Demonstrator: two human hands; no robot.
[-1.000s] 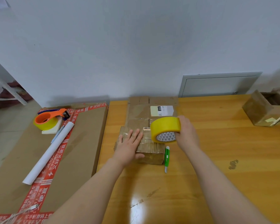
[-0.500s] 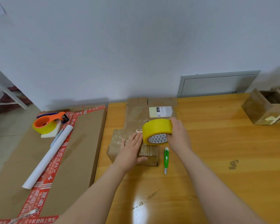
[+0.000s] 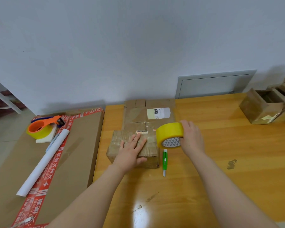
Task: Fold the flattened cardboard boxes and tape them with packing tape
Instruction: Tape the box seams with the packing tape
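A small, folded brown cardboard box point(image 3: 135, 147) sits on the orange wooden table point(image 3: 220, 162) just left of the frame's centre. The left hand point(image 3: 132, 152) lies flat on its top, fingers spread and straight, palm hiding much of the lid, so I cannot make out the seam underneath. Clear tape glints on the box's left part.

Just right of the box, the right hand point(image 3: 190, 137) grips a yellow roll of packing tape point(image 3: 169, 134) standing on edge at the box's upper right corner; the fingers curl over the roll's far side and hide that rim. Whether a strip runs from roll to box is too hard to tell.

Behind the box lies a flattened cardboard box with a white label point(image 3: 148, 112), its near edge covered by the folded one. A green-and-white utility knife point(image 3: 164, 160) lies on the table below the roll.

On the left, a large flat cardboard sheet edged with red printed tape point(image 3: 79, 145) carries a white paper tube point(image 3: 44, 160) and an orange tape dispenser with a yellow roll point(image 3: 39, 128). At the far right, open brown cartons point(image 3: 265, 107) are cut off by the frame's edge.
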